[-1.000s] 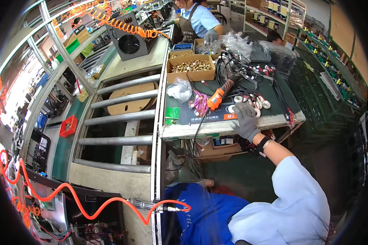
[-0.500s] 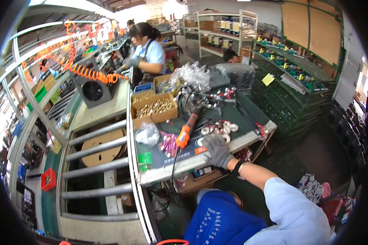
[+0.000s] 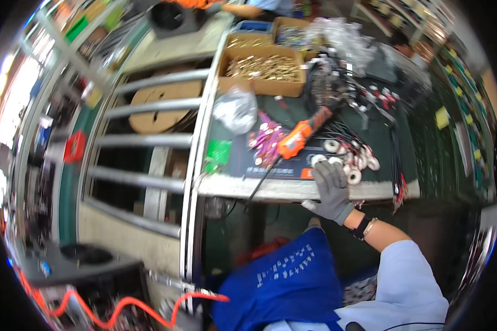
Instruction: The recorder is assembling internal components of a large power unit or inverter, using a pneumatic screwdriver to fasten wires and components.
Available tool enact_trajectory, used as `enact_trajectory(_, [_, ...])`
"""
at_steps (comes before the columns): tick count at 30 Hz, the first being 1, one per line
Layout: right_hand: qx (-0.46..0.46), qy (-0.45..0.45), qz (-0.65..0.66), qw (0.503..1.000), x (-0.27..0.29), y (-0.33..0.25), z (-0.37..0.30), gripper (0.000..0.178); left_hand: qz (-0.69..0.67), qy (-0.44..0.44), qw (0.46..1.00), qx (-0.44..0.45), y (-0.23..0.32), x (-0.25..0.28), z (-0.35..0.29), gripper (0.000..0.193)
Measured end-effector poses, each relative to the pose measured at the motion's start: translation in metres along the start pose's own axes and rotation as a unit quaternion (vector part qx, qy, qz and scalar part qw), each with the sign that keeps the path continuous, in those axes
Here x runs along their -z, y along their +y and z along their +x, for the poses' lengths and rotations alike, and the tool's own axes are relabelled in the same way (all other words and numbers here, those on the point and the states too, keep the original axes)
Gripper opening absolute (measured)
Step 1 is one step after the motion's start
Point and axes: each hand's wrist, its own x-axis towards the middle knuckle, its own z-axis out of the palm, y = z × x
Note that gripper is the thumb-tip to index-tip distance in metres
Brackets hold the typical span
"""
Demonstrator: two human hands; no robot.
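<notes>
My right hand (image 3: 332, 193), in a grey glove, reaches over the workbench's front edge. Its fingers are stretched out and the thumb stands apart. The fingertips lie at a cluster of white rings (image 3: 354, 160) with dark leads; whether they touch one is unclear. At the lower edge, a blurred grey shape looks like my gloved left hand (image 3: 183, 319), its fingers smeared. Just above it is a slim metallic tool (image 3: 174, 281), beside a coiled red hose (image 3: 121, 302). An orange-and-black handheld tool (image 3: 297, 139) with a cable rests on the bench, left of the rings.
Cardboard boxes of brass-coloured parts (image 3: 265, 69) stand at the back, near clear plastic wrap (image 3: 348, 41). Purple parts (image 3: 266, 140), a plastic bag (image 3: 237, 110) and a green packet (image 3: 218, 154) lie nearer. Left is a roller conveyor (image 3: 143, 140); a black speaker box (image 3: 77, 265) stands lower left.
The view has swung down and left, bringing in the speaker box, red hose and metallic tool. My right hand remains by the rings, its fingers now pointing more toward the back.
</notes>
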Motion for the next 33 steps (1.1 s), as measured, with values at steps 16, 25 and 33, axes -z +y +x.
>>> enact_trajectory(16, [0.064,-0.054,0.083,0.993,0.007,0.004,0.007,0.058,-0.034,0.178,0.982,-0.048,-0.009,-0.031,0.010,0.091])
enact_trajectory(25, [0.096,-0.026,0.152,0.983,0.013,0.003,0.007,0.053,0.007,0.171,0.985,-0.025,-0.005,-0.026,0.011,0.102])
enact_trajectory(33, [0.149,-0.270,0.432,0.848,-0.027,-0.049,-0.055,0.028,0.026,0.248,0.960,0.125,0.042,-0.020,-0.016,0.094])
